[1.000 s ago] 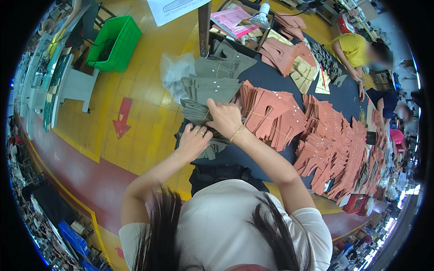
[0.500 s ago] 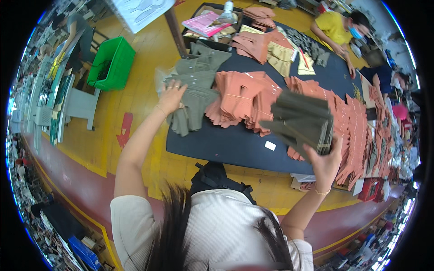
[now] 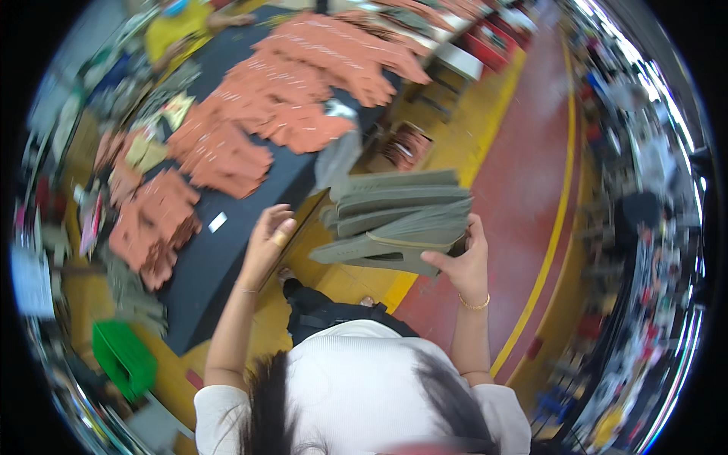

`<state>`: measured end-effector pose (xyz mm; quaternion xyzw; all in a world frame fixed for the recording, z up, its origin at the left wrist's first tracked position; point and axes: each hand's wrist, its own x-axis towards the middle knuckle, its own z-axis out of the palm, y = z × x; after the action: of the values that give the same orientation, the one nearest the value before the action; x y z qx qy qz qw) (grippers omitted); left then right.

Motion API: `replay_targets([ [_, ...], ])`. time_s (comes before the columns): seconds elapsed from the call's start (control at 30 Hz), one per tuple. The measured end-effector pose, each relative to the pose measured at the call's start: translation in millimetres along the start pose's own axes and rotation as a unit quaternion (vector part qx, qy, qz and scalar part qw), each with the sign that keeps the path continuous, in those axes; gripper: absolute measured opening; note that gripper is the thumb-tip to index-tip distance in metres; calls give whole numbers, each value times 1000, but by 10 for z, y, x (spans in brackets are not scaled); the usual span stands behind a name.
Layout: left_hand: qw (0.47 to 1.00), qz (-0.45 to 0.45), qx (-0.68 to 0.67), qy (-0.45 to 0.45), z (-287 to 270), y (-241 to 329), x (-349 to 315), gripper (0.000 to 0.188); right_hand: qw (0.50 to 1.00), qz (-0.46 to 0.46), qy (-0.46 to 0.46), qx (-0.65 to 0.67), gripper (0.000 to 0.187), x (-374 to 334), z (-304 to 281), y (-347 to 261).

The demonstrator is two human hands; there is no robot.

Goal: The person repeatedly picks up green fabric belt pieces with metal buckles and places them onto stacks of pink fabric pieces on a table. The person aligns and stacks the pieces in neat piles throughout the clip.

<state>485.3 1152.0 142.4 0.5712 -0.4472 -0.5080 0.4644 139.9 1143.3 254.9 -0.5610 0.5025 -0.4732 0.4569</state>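
My right hand [image 3: 460, 264] grips the right end of a thick bundle of grey-green cut pieces [image 3: 402, 216], thumb on top and fingers at the far edge. The bundle is held up in front of my body, its layers fanned out to the left; a thin tan band crosses it. My left hand [image 3: 269, 241] hangs near the edge of the dark table [image 3: 208, 284], its fingers apart and loosely bent, holding nothing. It is a short way left of the bundle, not touching it. Stacks of salmon-coloured cut pieces [image 3: 227, 155] lie on the table beyond my left hand.
More grey-green pieces [image 3: 129, 292] lie at the table's left end, near a green bin [image 3: 123, 360]. A box of salmon pieces [image 3: 408, 146] is on the yellow floor. A red-painted aisle [image 3: 523, 174] runs along the right. A person in yellow [image 3: 178, 38] is across the table.
The view has swung right, away from the table and toward the aisle. My left hand has left the grey-green pieces on the table. My right hand still carries its bundle, now over the floor.
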Motion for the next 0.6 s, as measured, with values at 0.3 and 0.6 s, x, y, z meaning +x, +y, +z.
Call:
replay_targets([
  [0.3,839,-27,-281,-466,3299,404,548,106,888,83,229,390,70,227,-1304,744],
  [0.6,846,-269,-342,-308,4933,1112,2478,67,961,59,228,144,54,1930,-2618,1258],
])
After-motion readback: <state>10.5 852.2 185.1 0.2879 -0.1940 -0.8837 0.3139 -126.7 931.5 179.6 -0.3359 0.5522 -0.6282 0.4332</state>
